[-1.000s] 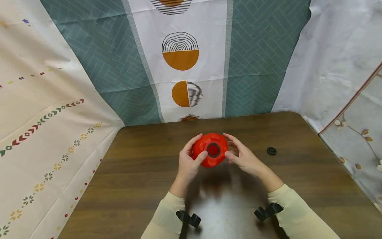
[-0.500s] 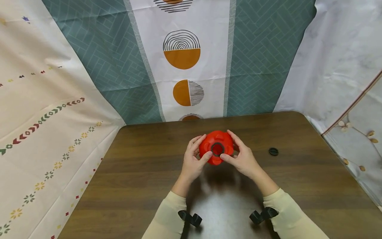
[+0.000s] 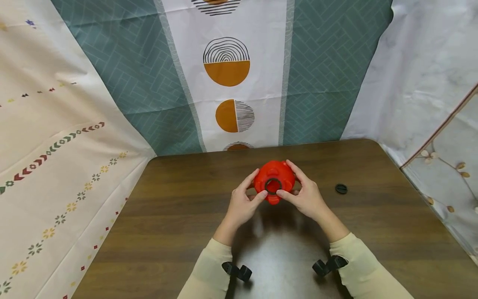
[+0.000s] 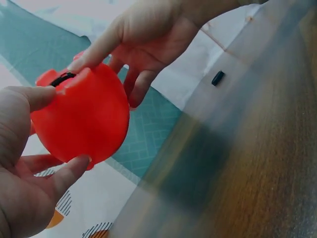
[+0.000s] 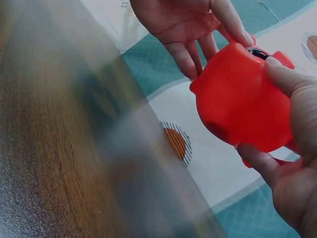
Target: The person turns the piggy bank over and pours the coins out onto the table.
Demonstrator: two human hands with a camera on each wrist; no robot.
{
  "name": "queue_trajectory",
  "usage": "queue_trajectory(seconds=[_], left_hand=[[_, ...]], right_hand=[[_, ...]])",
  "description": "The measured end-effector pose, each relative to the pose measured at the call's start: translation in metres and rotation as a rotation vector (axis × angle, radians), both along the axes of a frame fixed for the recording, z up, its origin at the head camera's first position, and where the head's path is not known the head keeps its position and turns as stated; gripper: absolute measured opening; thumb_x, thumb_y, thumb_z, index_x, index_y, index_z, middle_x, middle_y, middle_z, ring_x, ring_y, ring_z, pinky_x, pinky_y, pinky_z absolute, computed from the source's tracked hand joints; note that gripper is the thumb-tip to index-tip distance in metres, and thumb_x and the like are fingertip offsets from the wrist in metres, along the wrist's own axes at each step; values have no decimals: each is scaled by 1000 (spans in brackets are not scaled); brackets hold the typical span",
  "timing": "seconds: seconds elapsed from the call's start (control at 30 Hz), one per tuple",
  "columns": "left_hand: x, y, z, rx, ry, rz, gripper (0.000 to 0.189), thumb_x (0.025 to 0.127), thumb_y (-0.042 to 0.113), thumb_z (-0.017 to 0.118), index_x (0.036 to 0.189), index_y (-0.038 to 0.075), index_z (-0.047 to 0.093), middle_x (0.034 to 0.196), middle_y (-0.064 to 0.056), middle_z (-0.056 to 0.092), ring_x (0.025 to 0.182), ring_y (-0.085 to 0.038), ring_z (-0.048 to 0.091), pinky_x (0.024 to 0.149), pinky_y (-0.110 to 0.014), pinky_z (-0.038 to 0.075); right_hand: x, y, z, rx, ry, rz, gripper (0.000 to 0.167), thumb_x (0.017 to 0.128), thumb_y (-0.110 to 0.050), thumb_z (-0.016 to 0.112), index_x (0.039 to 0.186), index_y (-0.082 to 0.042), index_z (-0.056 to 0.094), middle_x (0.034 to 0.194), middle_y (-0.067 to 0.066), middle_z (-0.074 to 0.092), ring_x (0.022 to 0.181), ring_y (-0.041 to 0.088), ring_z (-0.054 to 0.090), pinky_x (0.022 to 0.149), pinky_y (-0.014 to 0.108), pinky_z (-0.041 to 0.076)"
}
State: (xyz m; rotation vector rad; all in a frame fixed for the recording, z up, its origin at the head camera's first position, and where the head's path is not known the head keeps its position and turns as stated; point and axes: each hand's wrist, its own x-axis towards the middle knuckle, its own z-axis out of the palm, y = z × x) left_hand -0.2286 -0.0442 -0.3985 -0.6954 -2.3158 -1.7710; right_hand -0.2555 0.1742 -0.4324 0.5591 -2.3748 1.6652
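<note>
A round red piggy bank [image 3: 277, 171] is held above the table between both hands. Its underside faces the head camera, showing stubby feet around a hole with a black rim [image 3: 273, 179]. My left hand [image 3: 240, 203] grips its left side, with the thumb at the hole's edge. From the right, my right hand [image 3: 310, 199] grips it, thumb close to the other one. Both wrist views show the smooth red body [image 4: 84, 119] and fingers spread around it. A small black slotted plug [image 3: 341, 189] lies on the table to the right.
The brown wooden table [image 3: 179, 216] reaches back to a hanging patterned cloth [image 3: 317, 83]. Cream cloth [image 3: 74, 166] hangs at the left and pale marbled cloth [image 3: 418, 83] at the right. Both sleeves carry black wrist cameras [image 3: 244, 273].
The piggy bank has moved slightly right and away, and its hole has tilted toward the near side. My right thumb has shifted from its right side to the hole's edge. The plug stays put.
</note>
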Motion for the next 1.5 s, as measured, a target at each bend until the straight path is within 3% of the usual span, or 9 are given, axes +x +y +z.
queue_trajectory(seconds=[0.2,0.43,0.53,0.7,0.83,1.0,1.2,1.33,1.5], left_hand=[[2,1,6,-10,-97,-54,66,92,10,64,148,-2,30,137,-20,49,120,-34,54,87,-39,53],[4,2,8,-59,-164,-26,64,95,17,61,149,0,29,141,-20,47,92,-36,68,74,-41,58],[3,2,7,6,-243,-54,66,96,19,60,150,2,26,145,-22,41,87,-40,68,71,-49,57],[1,5,4,79,-344,-63,65,98,24,55,152,8,21,144,-18,40,98,-34,64,75,-48,57],[-1,8,-2,178,-406,-65,60,100,27,51,151,12,23,139,-16,43,99,-33,63,77,-50,56],[-10,9,-20,378,-445,-87,52,102,25,46,148,12,25,137,-16,44,96,-32,63,78,-53,55],[-17,9,-34,551,-340,-97,54,101,23,49,149,19,24,140,-10,43,109,-28,58,83,-48,54],[-19,7,-34,531,-243,-98,68,96,22,59,151,27,18,146,-5,38,123,-29,49,91,-53,49],[-20,7,-36,434,-252,-94,76,93,19,64,152,29,16,147,-1,35,118,-30,54,92,-57,47]], right_hand=[[1,-1,0,70,116,-11,87,78,-27,81,150,-31,31,146,-1,44,116,23,54,74,32,58],[2,-4,0,135,288,21,85,79,-12,79,150,-23,33,154,1,31,127,25,49,85,40,55],[3,-4,-1,159,336,48,84,79,-7,78,149,-19,35,155,0,30,135,25,40,97,40,47],[5,-7,0,198,384,83,81,79,-3,76,149,-17,37,155,0,30,143,21,25,113,37,29],[8,-9,2,175,377,103,78,80,-2,73,149,-16,37,155,1,31,142,20,28,112,32,29],[11,-13,8,14,333,142,76,79,5,72,146,-5,38,153,8,33,139,24,33,109,34,33],[26,-19,35,-121,228,39,60,84,8,66,140,4,43,146,17,39,131,33,41,97,55,41],[30,-19,41,-80,97,67,65,89,0,64,146,1,33,146,20,39,126,39,46,95,54,44],[30,-19,39,-35,17,109,69,92,-7,63,151,-3,26,143,23,41,120,42,52,94,54,46]])
